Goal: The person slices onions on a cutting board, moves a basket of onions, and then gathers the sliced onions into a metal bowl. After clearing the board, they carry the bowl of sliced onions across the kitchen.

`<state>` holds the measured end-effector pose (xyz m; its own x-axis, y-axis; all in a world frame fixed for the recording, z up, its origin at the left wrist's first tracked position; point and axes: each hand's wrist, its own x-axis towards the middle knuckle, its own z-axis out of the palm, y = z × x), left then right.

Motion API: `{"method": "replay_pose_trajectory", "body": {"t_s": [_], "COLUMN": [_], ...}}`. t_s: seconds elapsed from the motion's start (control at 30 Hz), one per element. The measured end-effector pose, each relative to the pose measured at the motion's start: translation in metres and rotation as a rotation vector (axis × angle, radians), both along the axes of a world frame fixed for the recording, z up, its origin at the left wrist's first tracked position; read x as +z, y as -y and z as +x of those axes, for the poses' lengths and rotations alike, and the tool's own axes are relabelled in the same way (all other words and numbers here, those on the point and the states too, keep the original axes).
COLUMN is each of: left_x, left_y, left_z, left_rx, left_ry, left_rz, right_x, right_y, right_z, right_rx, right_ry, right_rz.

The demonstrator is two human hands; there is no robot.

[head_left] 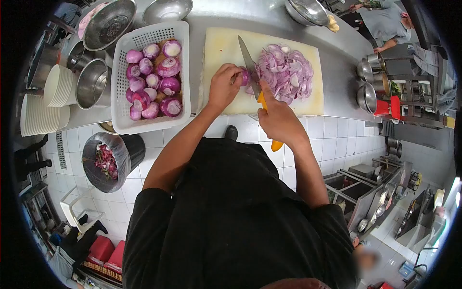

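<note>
My right hand (pixel 281 118) is wrapped round the yellow handle of a knife (pixel 248 55), whose blade points away from me over a pale cutting board (pixel 219 48). Against the blade's left side, the fingers of my left hand (pixel 225 86) hold a piece of red onion (pixel 244 77). A heap of sliced red onion (pixel 286 72) lies on the board just right of the blade. Left of the board, a white perforated basket (pixel 115 91) holds several peeled red onions (pixel 168 67).
Metal bowls (pixel 109 24) stand at the back left, another bowl (pixel 308 10) at the back right. Stacked white containers (pixel 60 86) and a steel pot (pixel 93 83) are at the left. Below stands a lined bin (pixel 107 164) with onion scraps. Other people stand at the edges.
</note>
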<state>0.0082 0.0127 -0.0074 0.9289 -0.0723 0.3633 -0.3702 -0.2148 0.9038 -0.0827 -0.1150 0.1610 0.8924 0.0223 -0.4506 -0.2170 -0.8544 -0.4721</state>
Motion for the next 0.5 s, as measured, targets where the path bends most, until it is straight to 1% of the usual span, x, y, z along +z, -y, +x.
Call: {"method": "replay_pose_trajectory", "body": {"t_s": [0.1,0.2,0.33,0.4,0.43,0.5], "left_x": [0.000,0.004,0.002,0.005,0.006,0.007], "left_y": [0.000,-0.001,0.001,0.001,0.001,0.000], "left_z": [0.000,0.000,0.001,-0.001,-0.001,-0.002], "left_rx": [0.006,0.015,0.022,0.027,0.026,0.019], "left_ry": [0.007,0.006,-0.056,-0.067,-0.070,-0.073], "left_rz": [0.018,0.080,0.041,0.033,0.024,0.007], "right_x": [-0.004,-0.020,-0.053,-0.093,-0.101,-0.105], "right_y": [-0.002,-0.003,-0.011,-0.012,-0.013,-0.005], "right_z": [-0.003,-0.008,-0.005,-0.002,0.003,0.019], "right_rx": [-0.016,-0.008,-0.039,-0.047,-0.052,-0.029], "right_ry": [0.004,0.086,0.122,0.231,0.286,0.289], "right_rz": [-0.003,-0.019,-0.032,-0.016,-0.007,0.004]}}
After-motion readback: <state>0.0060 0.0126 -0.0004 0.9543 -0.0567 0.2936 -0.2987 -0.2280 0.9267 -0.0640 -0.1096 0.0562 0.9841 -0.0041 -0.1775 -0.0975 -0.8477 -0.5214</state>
